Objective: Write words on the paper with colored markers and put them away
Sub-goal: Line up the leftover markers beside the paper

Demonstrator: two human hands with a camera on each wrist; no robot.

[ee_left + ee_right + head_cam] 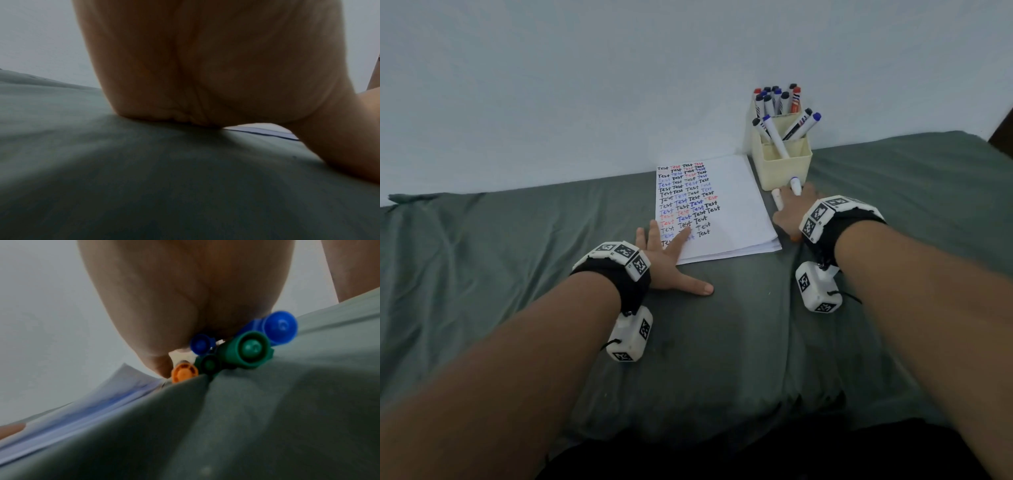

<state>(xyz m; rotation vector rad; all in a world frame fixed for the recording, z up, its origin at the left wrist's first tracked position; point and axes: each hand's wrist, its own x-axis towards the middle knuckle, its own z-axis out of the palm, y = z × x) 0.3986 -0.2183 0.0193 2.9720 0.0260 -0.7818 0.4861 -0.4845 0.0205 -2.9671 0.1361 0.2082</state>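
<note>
A white paper pad with rows of "Test" in black, red and blue lies on the grey-green sheet. My left hand rests flat, fingers spread, on the pad's near left corner; the left wrist view shows only its palm and a sliver of the pad. My right hand lies over several loose markers just right of the pad. Two white marker bodies poke out past the fingers. Under the palm show blue, green and orange marker ends.
A cream two-tier holder stands against the wall beyond my right hand, with several capped markers upright in it. The soft sheet is creased. A pale wall closes the far side. A dark edge shows at far right.
</note>
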